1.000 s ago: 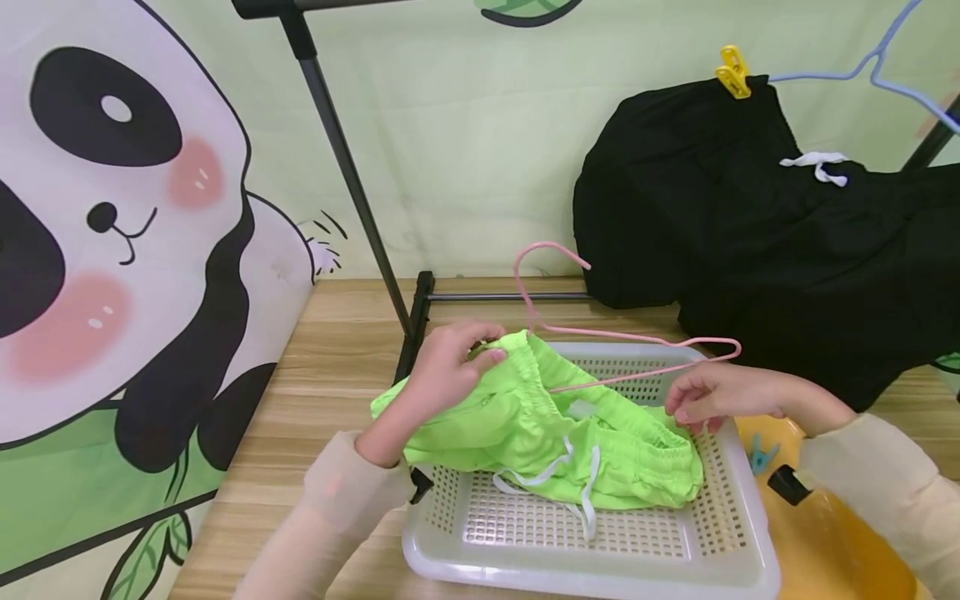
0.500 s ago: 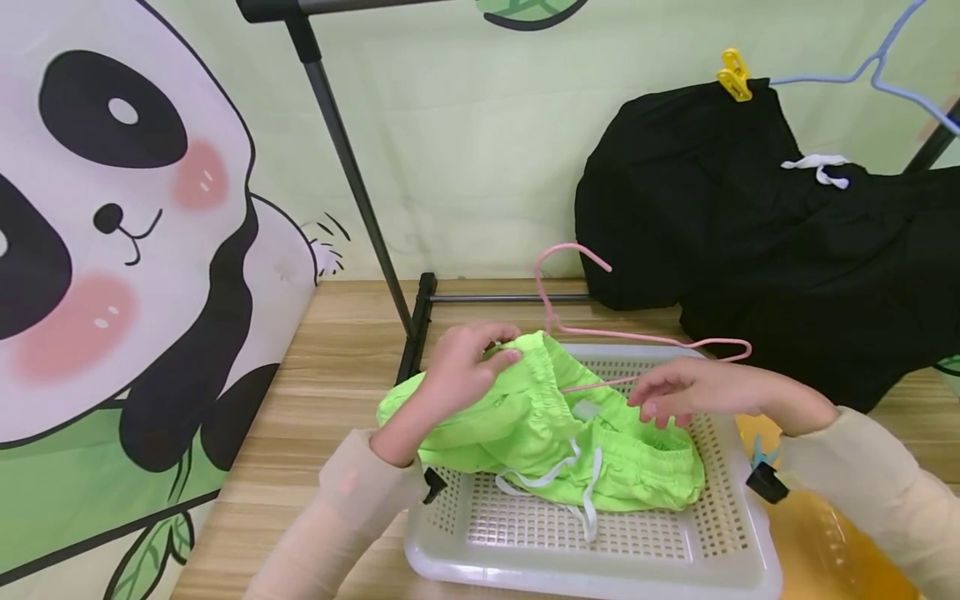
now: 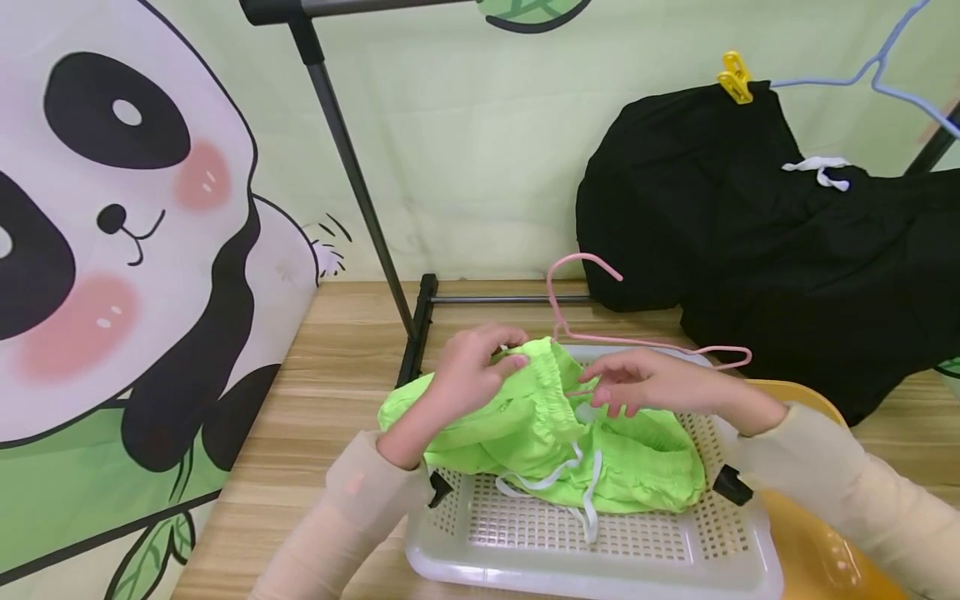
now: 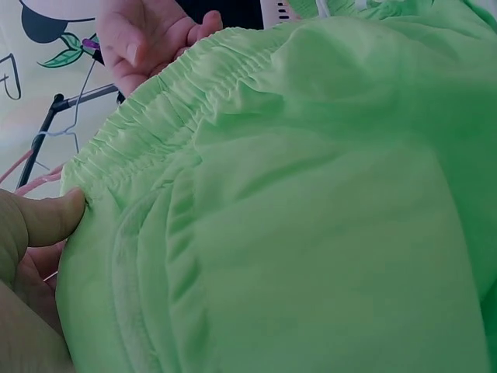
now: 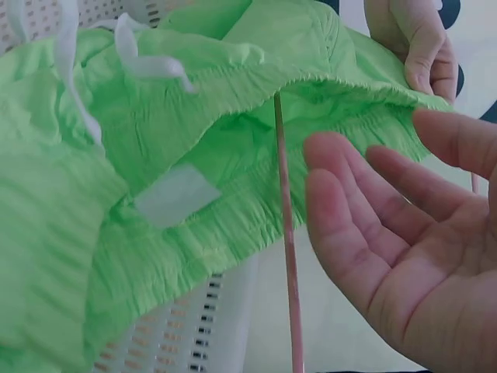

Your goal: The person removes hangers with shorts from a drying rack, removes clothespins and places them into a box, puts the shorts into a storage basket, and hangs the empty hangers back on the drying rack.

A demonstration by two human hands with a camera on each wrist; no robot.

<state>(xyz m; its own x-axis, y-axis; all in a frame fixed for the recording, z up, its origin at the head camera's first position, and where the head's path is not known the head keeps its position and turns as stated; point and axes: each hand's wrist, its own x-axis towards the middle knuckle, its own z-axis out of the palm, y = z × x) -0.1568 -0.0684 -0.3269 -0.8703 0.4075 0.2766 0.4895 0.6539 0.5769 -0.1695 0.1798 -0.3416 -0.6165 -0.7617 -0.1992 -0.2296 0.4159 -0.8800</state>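
Note:
Lime-green shorts (image 3: 637,462) with white drawstrings lie bunched over a white basket, their elastic waistband gaping. My left hand (image 3: 472,371) pinches the waistband's left end between thumb and fingers. One end of a pink hanger (image 3: 637,340) is inside the waist opening; its hook and other end stick out behind. My right hand (image 3: 652,383) hovers at the opening with loosely bent fingers, holding nothing. In the right wrist view its fingertips are close beside the hanger's bar (image 5: 289,233). A white label (image 5: 178,196) shows inside the waistband.
The perforated basket (image 3: 600,579) stands on a wood-grain table, an orange container (image 3: 817,533) at its right. Black shorts (image 3: 750,208) hang behind from a blue hanger (image 3: 881,58) with a yellow clip (image 3: 736,77). A dark rack post (image 3: 348,158) rises at the left.
My right hand has left the waistband's right end and moved left to the opening near my left hand. My left hand, still pinching, and the hanger have shifted slightly right.

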